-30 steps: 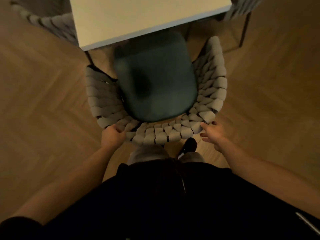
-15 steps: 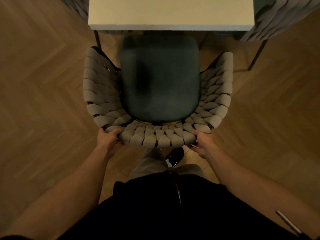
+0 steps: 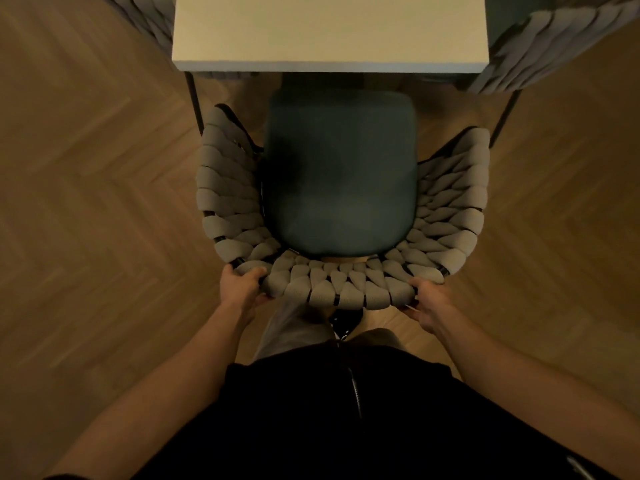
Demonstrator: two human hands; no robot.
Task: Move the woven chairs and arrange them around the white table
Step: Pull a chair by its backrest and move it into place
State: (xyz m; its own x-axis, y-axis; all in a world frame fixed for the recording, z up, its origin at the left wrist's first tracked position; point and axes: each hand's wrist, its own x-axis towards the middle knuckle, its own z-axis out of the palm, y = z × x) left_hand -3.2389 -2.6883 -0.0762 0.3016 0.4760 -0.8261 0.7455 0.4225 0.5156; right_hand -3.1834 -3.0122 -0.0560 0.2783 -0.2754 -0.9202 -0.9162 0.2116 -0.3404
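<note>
Two more grey woven chairs, one [image 3: 149, 19] left and one [image 3: 540, 43] right, flank the white rectangular worktop [image 3: 329, 29], both cut off by the frame. The grey woven armchair with its dark green seat cushion [image 3: 341, 171] faces the worktop's near edge, its front in shadow beneath. The left hand [image 3: 240, 287] and right hand [image 3: 427, 303] grip its backrest, fingers curled round the weave.

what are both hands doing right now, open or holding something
Left hand: closed, gripping the back rim of the woven chair.
Right hand: closed, gripping the same rim on the other side.
</note>
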